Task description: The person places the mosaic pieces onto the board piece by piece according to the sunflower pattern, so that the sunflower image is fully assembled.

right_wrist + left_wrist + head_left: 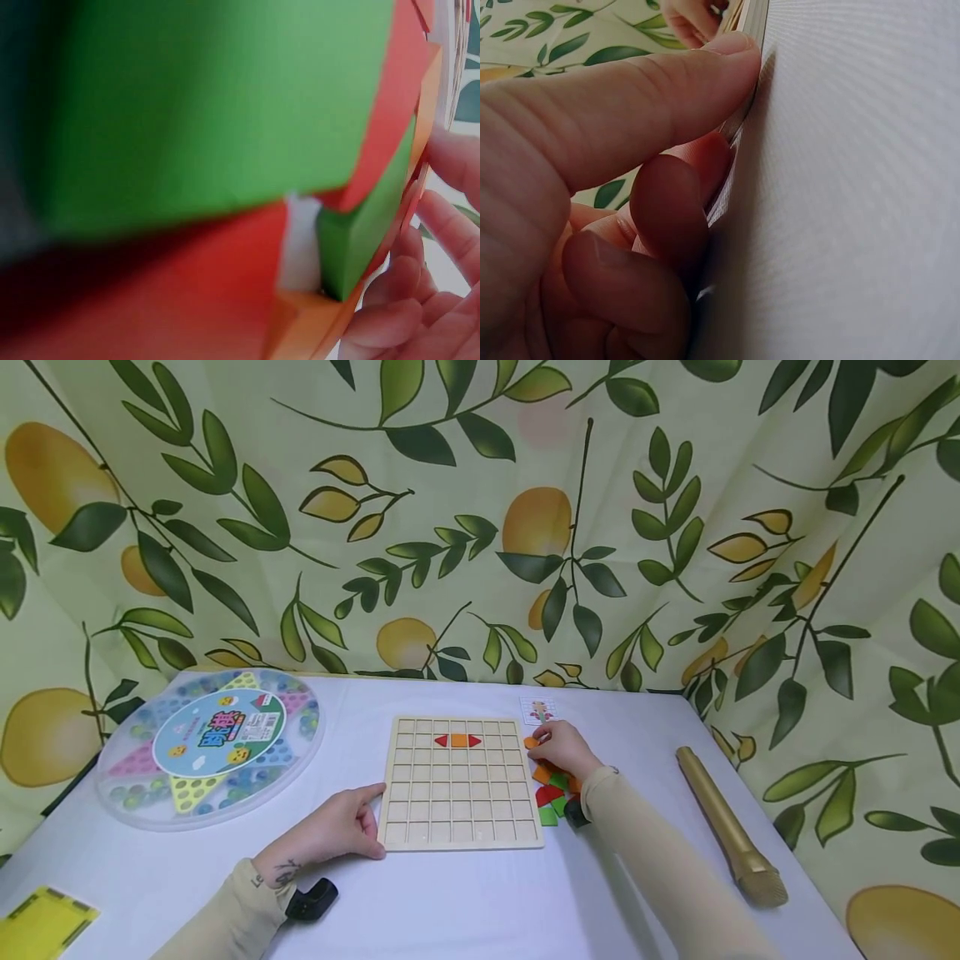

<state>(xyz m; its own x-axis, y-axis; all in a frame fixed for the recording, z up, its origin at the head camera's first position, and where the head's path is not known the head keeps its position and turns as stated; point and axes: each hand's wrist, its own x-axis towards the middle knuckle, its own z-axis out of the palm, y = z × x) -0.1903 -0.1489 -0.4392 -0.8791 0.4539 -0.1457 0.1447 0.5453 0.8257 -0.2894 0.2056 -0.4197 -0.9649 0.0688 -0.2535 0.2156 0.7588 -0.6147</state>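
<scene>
A wooden grid board (463,793) lies flat on the table. In its second row, an orange square (459,741) sits between two red triangles (441,741). My left hand (348,822) touches the board's left edge with the index finger, its thumb (652,105) at the near left corner. By the board's upper right edge my right hand (564,748) pinches an orange tile (531,742). Below that hand is a loose pile of tiles, among them green tiles (548,816) and red tiles (547,795); the hand and wrist partly hide it. Close up, green tile (225,112) blocks much of the right wrist view.
A small picture card (529,708) lies beyond the right hand. At the left is a round marble game board (217,743), with a yellow frame (47,922) nearer. A gold microphone (731,831) lies at the right. Patterned cloth (450,568) hangs behind the table.
</scene>
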